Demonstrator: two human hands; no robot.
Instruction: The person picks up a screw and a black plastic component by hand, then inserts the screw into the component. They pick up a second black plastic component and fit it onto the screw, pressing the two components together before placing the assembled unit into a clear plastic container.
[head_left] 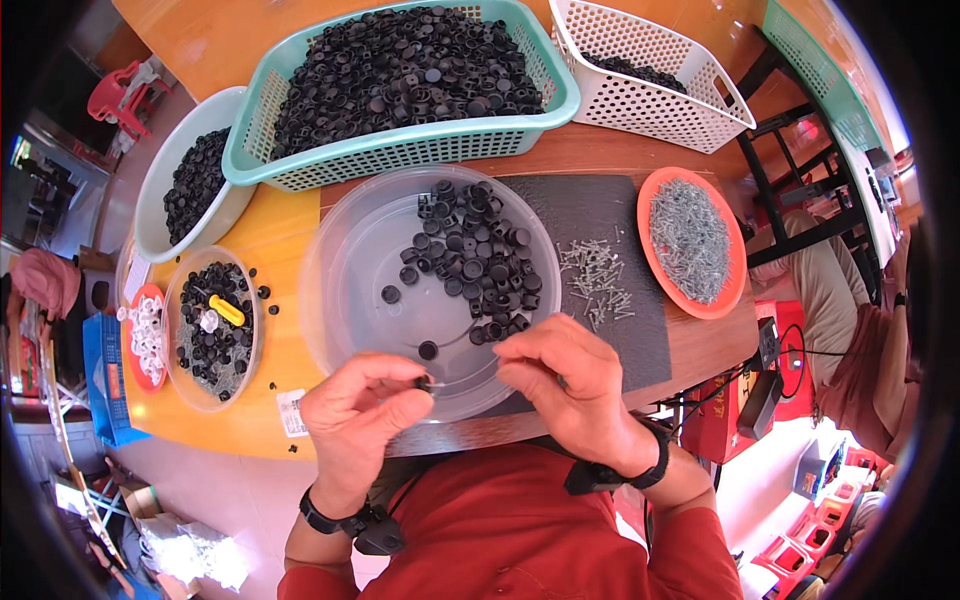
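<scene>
My left hand (pixel 360 415) is closed in a pinch on a small black plastic cap (pixel 424 383), above the near rim of a round clear basin (pixel 355 300). To its right, my right hand (pixel 572 385) has thumb and fingertips pressed together over the basin's near right edge; what sits between them, if anything, is too small to make out. Loose black caps (pixel 490 265) are heaped in the right half of the basin, with a single cap (pixel 428 350) near my left fingertips. A scatter of screws (pixel 597 280) lies on a dark mat (pixel 600 205) right of the basin.
An orange plate (pixel 702 308) of screws stands at the right. Behind the basin are a green basket (pixel 400 147) full of black parts and a white basket (pixel 650 112). At left are a pale bowl (pixel 152 205) and a clear bowl (pixel 258 325) holding a yellow-handled tool (pixel 227 310).
</scene>
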